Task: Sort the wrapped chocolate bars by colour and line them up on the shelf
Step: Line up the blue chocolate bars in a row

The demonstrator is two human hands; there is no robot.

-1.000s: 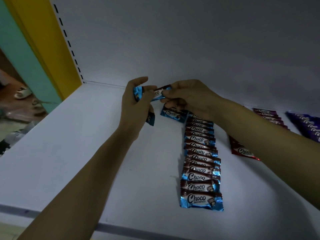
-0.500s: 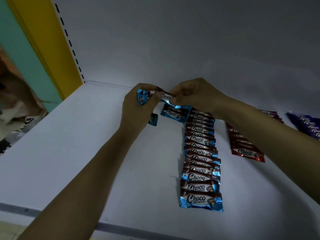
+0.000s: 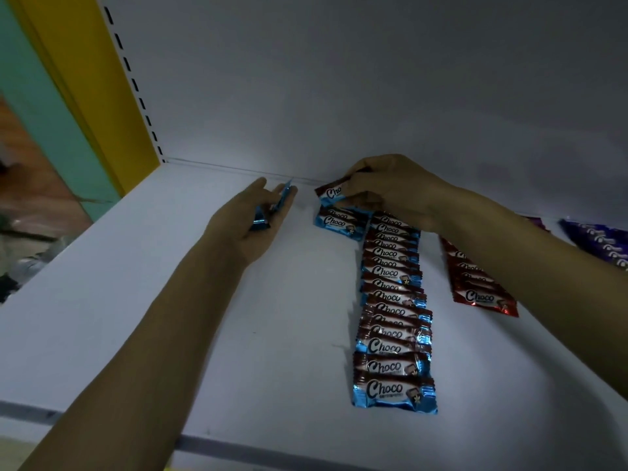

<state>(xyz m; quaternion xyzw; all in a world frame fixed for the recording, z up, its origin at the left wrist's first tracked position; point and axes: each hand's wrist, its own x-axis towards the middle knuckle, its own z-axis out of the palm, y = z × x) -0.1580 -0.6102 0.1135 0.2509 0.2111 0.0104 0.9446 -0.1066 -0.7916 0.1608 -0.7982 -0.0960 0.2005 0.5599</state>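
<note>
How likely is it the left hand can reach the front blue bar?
Probably yes: bare shelf lies between left hand and front blue bar; the right arm crosses farther right. The left hand holds spare bars, so gripping may be awkward.

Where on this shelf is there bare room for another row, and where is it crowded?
Free: the bare shelf between the yellow upright and the blue row, below the left hand holding spare blue bars; a narrow strip between blue row and red row. Crowded: the back, around the right hand, its blue bar and loose blue bars; by the purple row.
</note>
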